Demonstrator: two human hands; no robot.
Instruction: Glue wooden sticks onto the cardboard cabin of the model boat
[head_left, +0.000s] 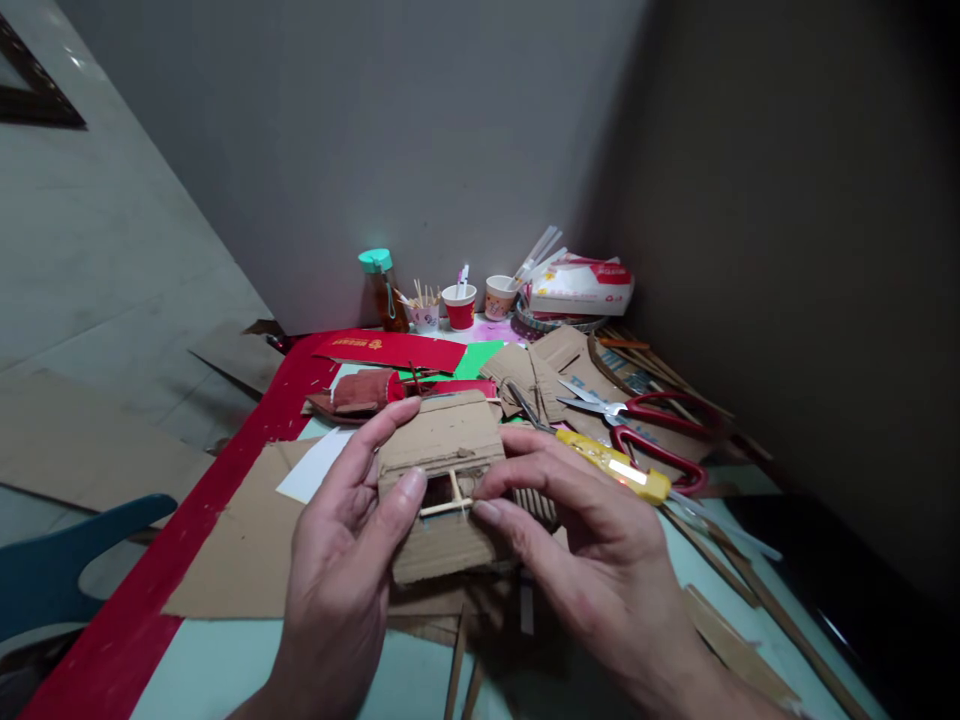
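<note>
Head view: I am monitoring two bare hands working above a pale green tabletop (214, 670). The left hand (341, 560) is holding a brown corrugated cardboard piece with a rectangular opening (442, 435). Its grip is closing around the left edge: the thumb is pressing on the front face beside the opening, and the fingers are supporting the edge and back. The cardboard piece is resting between both hands, raised and tilted toward the camera.

The right hand (600, 540) is working at the right side of the opening. Its grip is nearly closing at the tips, with thumb and forefinger pinching the right end of a thin, pale wooden stick (448, 508). The stick is running across the lower part of the opening; a second short pale stick (454, 486) is standing across the gap above it.

Beyond the right hand, a yellow-handled tool (611, 465) is lying beside red-handled metal scissors (616, 409). Behind the cardboard piece, a reddish-brown boat-shaped model (364, 390) is sitting near a red paper strip (397, 350). At the rear, a teal-capped clear bottle (384, 295) is standing left of a red-and-white paper cup (459, 310).
</note>
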